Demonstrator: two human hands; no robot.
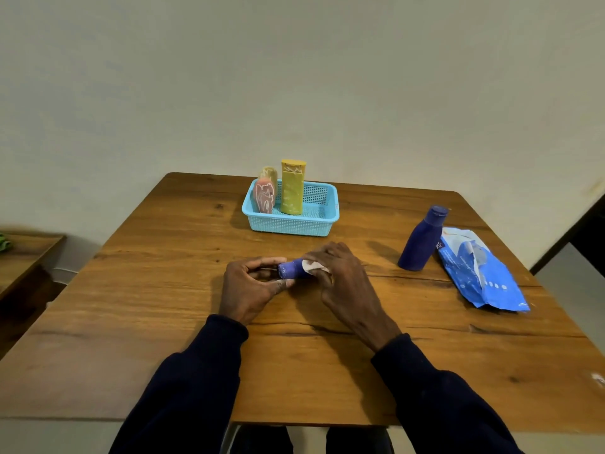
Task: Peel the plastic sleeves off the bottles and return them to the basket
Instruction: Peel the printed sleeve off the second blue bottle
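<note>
Lying sideways low over the table [163,290], near the basket [291,228], the bottle [291,271] is gripped at one end by the left hand [252,286] while the right hand [340,273] pinches its white sleeve flap [311,266], a thin, soft film that looks tear-prone and is best pulled from the loose edge.

Grained, knotted wood table [196,244]; perforated plastic basket [291,226]; matt blue bottle [419,244]; crinkled glossy blue sleeve [481,273].

Here are my arms: left sleeve [196,371] and right sleeve [435,398], both dark navy, long and plain, cuffs closing at the wrists. Left hand [248,286] and right hand [343,283] are bare.
</note>
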